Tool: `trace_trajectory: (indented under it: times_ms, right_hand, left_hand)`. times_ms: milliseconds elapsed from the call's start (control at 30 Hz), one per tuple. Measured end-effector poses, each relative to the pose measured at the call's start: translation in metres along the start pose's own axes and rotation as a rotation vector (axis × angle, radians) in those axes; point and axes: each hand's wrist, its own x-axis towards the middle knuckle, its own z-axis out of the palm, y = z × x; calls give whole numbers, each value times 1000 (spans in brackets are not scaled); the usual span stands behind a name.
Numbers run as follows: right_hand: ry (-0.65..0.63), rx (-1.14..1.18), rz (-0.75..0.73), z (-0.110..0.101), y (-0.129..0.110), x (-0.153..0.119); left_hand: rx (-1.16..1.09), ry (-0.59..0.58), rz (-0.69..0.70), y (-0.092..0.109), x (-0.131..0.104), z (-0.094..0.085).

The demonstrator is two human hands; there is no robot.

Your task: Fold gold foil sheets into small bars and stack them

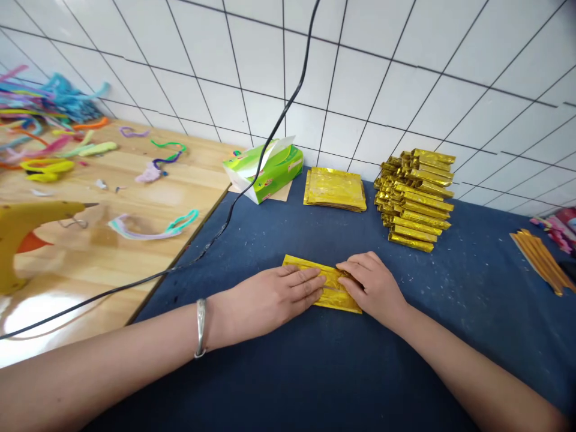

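A gold foil paper sheet [332, 281] lies flat on the dark blue cloth, its long edges folded in toward the middle. My left hand [281, 295], a silver bangle on its wrist, rests flat across the sheet's left part with fingers stretched out. At the right end, my right hand [377, 289] has curled fingers and thumb gripping the paper's edge. Its fingertips are partly hidden. Farther back sits a stack of flat gold foil sheets [335, 187]. To the right of that stands a pile of folded gold foil strips [416, 201].
A green tissue box [281, 174] stands by the tiled wall. A black cable [229, 210] hangs across the view. On the wooden table [180, 174] at left are a yellow glue gun [31, 225], yellow scissors [47, 169] and colourful pipe cleaners [67, 99]. Brown-gold strips [542, 261] lie far right.
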Motion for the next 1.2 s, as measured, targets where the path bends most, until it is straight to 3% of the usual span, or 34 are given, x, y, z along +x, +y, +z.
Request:
trace_trajectory:
  times_ms: [367, 667, 933, 1067, 1200]
  right_hand:
    - [24, -15, 65, 3, 9, 8]
    - [59, 4, 92, 4, 11, 4]
    - [179, 167, 63, -4, 5, 0]
    - [28, 84, -70, -8, -7, -4]
    - [-143, -21, -120, -10, -16, -6]
  left_hand:
    - [52, -5, -98, 6, 1, -4]
    - [31, 3, -132, 3, 1, 5]
    - [-48, 1, -150, -1, 0, 8]
    - [-167, 48, -168, -7, 0, 7]
    - [-396, 95, -124, -28, -4, 6]
